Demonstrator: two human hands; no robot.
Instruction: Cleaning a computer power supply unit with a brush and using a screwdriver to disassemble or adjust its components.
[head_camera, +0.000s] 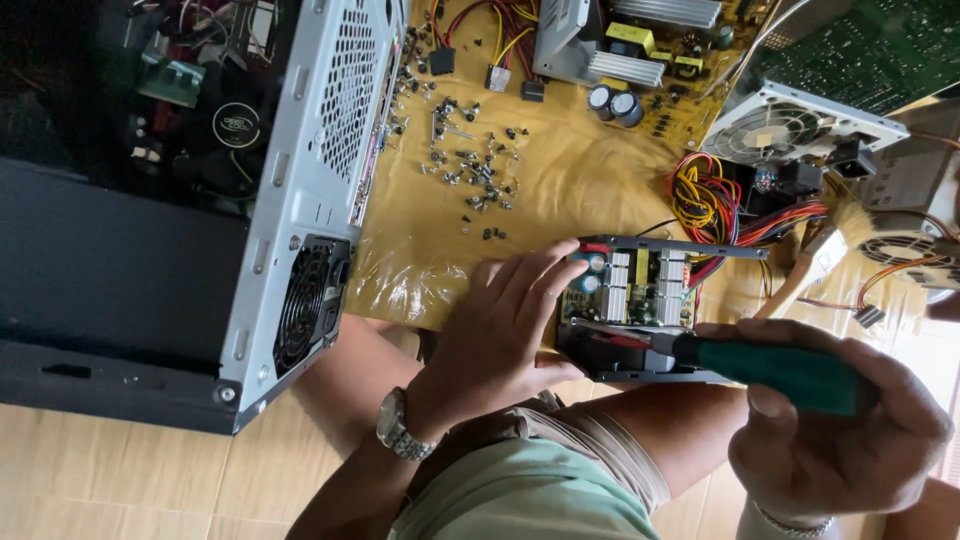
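An open power supply unit (640, 290), with a yellow circuit board, capacitors and silver heat sinks inside its grey metal frame, rests against my knee. My left hand (500, 320) lies on its left side and steadies it. My right hand (840, 430) grips a screwdriver with a green handle (790, 375). The screwdriver's shaft reaches left into the lower edge of the unit, where a red part shows.
An open computer case (300, 200) lies on the left. Several loose screws (470, 165) are scattered on the yellow sheet (560, 190). Behind are another yellow circuit board (650, 60), a bundle of coloured wires (710, 200), a fan grille cover (790, 125) and a green board (870, 50).
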